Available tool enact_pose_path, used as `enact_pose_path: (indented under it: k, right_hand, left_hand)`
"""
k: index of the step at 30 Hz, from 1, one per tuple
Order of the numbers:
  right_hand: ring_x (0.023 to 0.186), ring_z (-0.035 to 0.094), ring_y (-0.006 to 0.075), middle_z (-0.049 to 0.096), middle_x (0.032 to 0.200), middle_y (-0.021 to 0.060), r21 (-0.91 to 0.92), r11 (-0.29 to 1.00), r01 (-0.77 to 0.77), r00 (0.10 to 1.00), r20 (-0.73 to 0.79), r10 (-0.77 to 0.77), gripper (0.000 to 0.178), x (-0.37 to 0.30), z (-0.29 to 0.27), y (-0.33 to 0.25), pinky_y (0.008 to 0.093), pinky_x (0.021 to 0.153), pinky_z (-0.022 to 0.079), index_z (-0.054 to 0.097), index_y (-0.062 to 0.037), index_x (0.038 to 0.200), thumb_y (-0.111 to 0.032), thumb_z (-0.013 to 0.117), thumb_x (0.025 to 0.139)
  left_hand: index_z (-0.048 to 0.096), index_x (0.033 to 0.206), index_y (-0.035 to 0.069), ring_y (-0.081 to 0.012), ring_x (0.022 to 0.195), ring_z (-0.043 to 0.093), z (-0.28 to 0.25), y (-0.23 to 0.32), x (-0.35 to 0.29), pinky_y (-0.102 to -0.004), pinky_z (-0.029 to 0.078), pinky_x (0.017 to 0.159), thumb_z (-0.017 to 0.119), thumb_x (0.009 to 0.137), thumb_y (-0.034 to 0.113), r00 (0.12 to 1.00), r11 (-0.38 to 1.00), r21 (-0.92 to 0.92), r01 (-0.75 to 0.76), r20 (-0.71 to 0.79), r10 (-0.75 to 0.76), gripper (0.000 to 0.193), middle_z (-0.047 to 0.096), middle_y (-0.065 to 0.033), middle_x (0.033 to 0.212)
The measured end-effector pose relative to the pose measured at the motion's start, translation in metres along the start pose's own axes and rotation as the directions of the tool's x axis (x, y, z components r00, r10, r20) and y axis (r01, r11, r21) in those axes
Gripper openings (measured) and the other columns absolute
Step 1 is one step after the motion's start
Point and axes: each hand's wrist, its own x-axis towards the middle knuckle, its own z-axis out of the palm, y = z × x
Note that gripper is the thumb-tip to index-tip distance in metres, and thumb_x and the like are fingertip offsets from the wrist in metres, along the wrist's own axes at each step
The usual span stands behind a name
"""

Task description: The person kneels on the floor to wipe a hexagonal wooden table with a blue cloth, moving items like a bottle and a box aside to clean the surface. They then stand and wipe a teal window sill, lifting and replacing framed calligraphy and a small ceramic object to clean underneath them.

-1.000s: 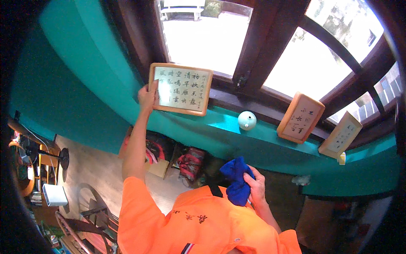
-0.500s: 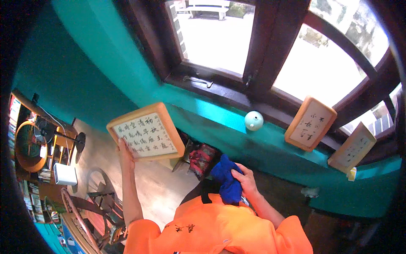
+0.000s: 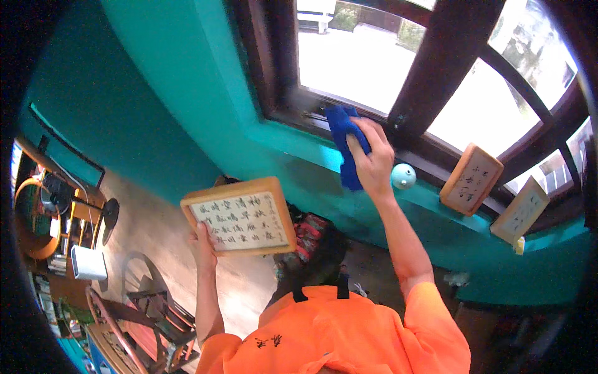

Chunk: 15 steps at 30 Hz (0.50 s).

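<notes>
My left hand grips the left edge of a wood-framed calligraphy picture, its thumb over the front and its other fingers mostly hidden behind. The picture is held tilted over the floor, away from the wall. Out at the window sill, my right hand is closed on a bunched blue cloth, which lies against the teal ledge and the dark window frame. Just right of that hand, a small round pale-green vase stands on the sill.
Farther right on the sill lean a wood-framed picture and a plainer calligraphy board. Dark wooden window frames rise behind. A wooden chair, a black fan and a white box-shaped device are at the left. A red patterned bag sits below the ledge.
My right hand has carried the blue cloth from near my body up to the sill, left of the vase. The framed picture in my left hand has shifted slightly right and down.
</notes>
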Motion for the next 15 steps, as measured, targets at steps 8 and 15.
enact_pose_path:
  k: [8,15]
  right_hand:
    - [0.115,0.052,0.0256,0.057,0.126,0.0013,-0.627,0.730,0.272,0.939,0.337,-0.060,0.046,0.013,0.117,0.096,0.0478,0.090,0.039,0.059,-0.0276,0.125,-0.029,0.073,0.081]
    - [0.113,0.053,0.0256,0.061,0.121,0.0009,-0.782,0.621,0.057,0.994,0.105,0.041,0.045,0.000,0.102,0.104,0.0467,0.090,0.040,0.062,-0.0262,0.123,-0.026,0.073,0.079]
  left_hand:
    - [0.050,0.121,0.002,-0.0076,0.072,0.053,-0.054,-0.006,0.048,-0.0233,0.046,0.061,0.060,0.096,0.031,0.987,0.991,0.078,0.108,0.115,-0.116,0.039,0.057,-0.0009,0.095]
    - [0.061,0.104,0.001,-0.0088,0.082,0.059,-0.110,-0.012,0.064,-0.0252,0.049,0.071,0.065,0.095,0.030,0.993,0.997,0.015,0.070,0.099,-0.072,0.031,0.064,-0.0030,0.095]
